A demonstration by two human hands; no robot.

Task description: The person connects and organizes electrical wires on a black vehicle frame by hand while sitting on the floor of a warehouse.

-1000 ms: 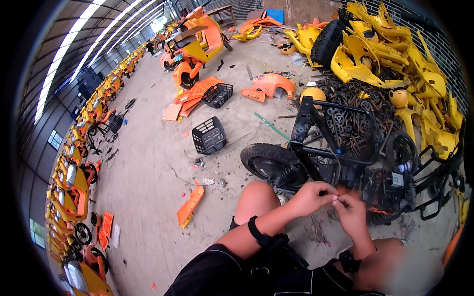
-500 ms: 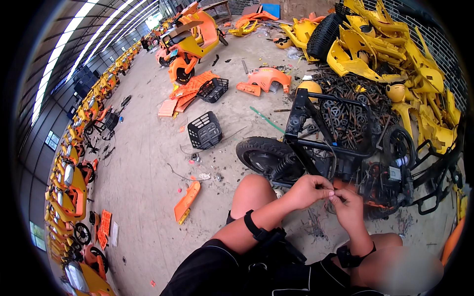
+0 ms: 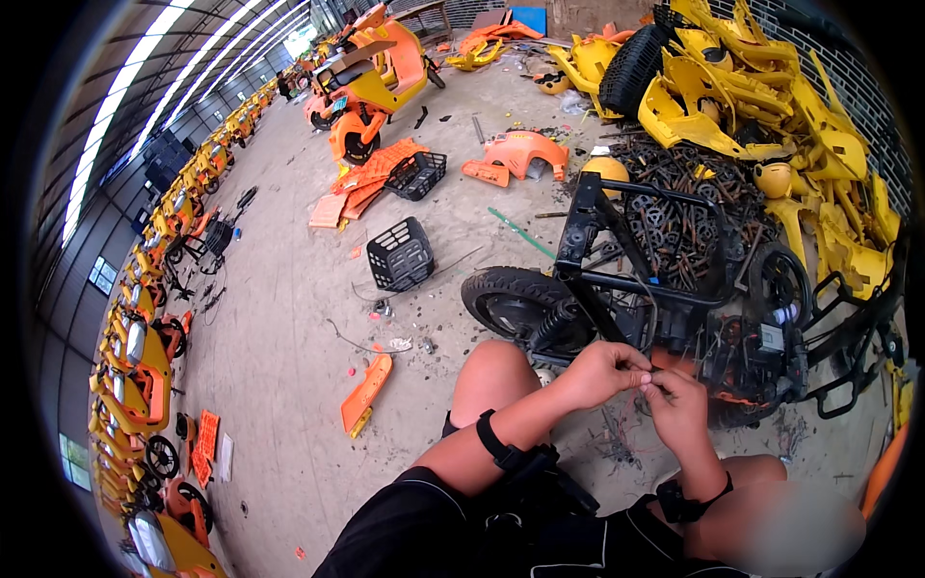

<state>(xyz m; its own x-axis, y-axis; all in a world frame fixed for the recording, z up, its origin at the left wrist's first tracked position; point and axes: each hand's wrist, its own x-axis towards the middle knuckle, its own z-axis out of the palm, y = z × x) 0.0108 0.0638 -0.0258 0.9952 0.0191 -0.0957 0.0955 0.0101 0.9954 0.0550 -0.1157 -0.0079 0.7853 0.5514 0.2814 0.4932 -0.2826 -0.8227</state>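
lined-up scooters (image 3: 138,371), a bare black frame (image 3: 674,329) and heaped yellow panels (image 3: 672,123) show a workshop.

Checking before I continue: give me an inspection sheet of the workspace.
Surface: grey concrete floor, littered with debris.
Job's things: black metal scooter frame with black wheel, beyond left hand and right hand.
Clutter: black plastic lattice crate and orange plastic panel, left of the frame.
Hands: fingertips together; anything pinched is too small to tell.
Cables: thin dark wire curving across floor.
Surroundings: heaped yellow plastic panels right; yellow and orange scooters lined up left.
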